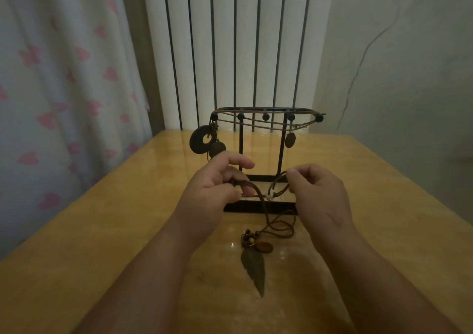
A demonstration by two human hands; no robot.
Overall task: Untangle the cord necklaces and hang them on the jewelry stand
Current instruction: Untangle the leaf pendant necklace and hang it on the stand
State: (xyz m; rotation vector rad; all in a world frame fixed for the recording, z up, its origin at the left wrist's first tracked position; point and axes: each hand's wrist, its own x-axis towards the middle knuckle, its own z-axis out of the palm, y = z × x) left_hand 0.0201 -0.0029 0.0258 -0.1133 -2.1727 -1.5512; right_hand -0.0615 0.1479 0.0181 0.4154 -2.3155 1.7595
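Brown cord necklace pinched between left hand and right hand, before a black jewelry stand on the counter.

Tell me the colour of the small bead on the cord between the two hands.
White; the bead sits on the brown cord, clearest in the head view.

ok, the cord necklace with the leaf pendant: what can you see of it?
Dark brown cord necklace, not yet hung. Its upper part is stretched between the left hand and right hand, both pinching it in front of the base of the jewelry stand. A small white bead sits mid-span. Lower down the cord falls in loose loops to the table, ending in a bead cluster, a brown oval tag and a dull metal-looking leaf pendant lying flat.
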